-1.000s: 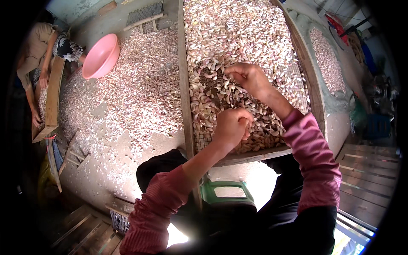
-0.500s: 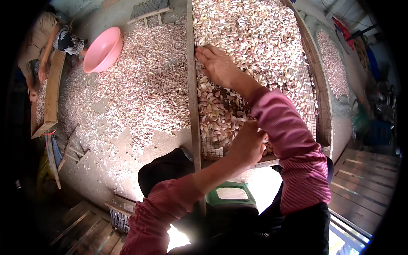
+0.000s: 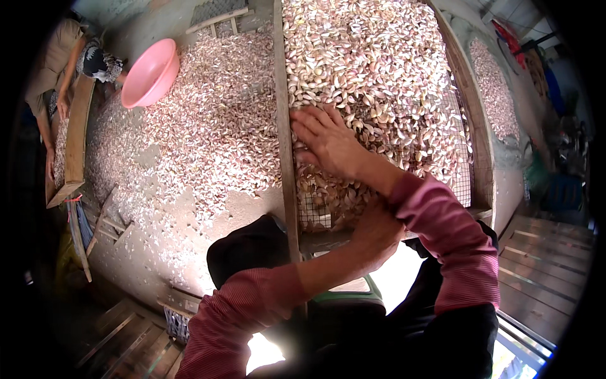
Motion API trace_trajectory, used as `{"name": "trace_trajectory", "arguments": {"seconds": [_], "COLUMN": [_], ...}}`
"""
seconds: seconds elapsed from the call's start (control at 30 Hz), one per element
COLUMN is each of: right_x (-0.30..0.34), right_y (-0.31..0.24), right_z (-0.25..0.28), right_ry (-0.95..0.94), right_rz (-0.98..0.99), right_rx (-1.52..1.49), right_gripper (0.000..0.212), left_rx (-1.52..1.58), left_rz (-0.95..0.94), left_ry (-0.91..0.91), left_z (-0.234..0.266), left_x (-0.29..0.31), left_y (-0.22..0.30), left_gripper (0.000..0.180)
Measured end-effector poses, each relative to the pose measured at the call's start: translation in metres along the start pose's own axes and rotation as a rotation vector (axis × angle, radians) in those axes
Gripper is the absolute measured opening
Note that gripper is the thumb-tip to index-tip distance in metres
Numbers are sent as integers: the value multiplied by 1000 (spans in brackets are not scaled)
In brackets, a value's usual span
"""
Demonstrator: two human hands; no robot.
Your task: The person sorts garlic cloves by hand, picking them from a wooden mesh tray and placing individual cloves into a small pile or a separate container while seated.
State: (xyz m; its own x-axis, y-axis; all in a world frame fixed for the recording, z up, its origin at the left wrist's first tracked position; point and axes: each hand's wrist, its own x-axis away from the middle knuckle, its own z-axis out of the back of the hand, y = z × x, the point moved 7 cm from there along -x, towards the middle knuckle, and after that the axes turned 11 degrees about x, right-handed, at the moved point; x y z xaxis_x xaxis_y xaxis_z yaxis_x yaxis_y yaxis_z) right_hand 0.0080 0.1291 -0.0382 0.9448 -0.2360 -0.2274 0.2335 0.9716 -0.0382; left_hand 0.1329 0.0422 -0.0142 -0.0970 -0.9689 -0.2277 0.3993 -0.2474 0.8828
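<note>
Garlic cloves (image 3: 372, 50) lie thick over the far part of a wooden-framed wire-mesh tray in front of me. My right hand (image 3: 328, 140) rests palm down on cloves beside the tray's left rail (image 3: 283, 126), its fingers stretched out and slightly apart. Lower down, my left hand (image 3: 379, 228) is at the tray's near edge, below my right forearm. It is blurred and its fingers are hidden, so I cannot tell what it holds. Bare wire mesh (image 3: 314, 215) shows between the cloves near the front left corner.
Many cloves (image 3: 221, 107) cover the floor to the left, near a pink basin (image 3: 151, 72). Another person's arm (image 3: 68, 79) is over a wooden box (image 3: 77, 139) at far left. A slatted wooden platform (image 3: 546, 259) stands at right. Below the tray is a green-rimmed container (image 3: 372, 292).
My right hand has slid toward me along the left rail, leaving thinner cover behind it. My left hand has shifted down to the near edge.
</note>
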Motion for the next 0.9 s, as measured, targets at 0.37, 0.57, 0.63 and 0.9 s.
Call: {"name": "trace_trajectory", "arguments": {"seconds": [0.37,0.57,0.63,0.9], "right_x": [6,-52,-62,-25], "right_y": [42,76,77,55], "right_z": [57,23,20,-10], "right_ry": [-155,120,34,-179], "right_rz": [-163,-91,-131,-27], "right_rx": [-397,-203,-275,291], "right_gripper": [18,9,9,20], "left_rx": [-128,-81,-81,-103], "left_rz": [-34,48,43,25], "left_ry": [-155,-239,-250,-211], "left_z": [9,-7,-2,12], "left_x": [7,8,9,1], "left_y": [18,7,10,11], "left_gripper": [9,13,14,12]}}
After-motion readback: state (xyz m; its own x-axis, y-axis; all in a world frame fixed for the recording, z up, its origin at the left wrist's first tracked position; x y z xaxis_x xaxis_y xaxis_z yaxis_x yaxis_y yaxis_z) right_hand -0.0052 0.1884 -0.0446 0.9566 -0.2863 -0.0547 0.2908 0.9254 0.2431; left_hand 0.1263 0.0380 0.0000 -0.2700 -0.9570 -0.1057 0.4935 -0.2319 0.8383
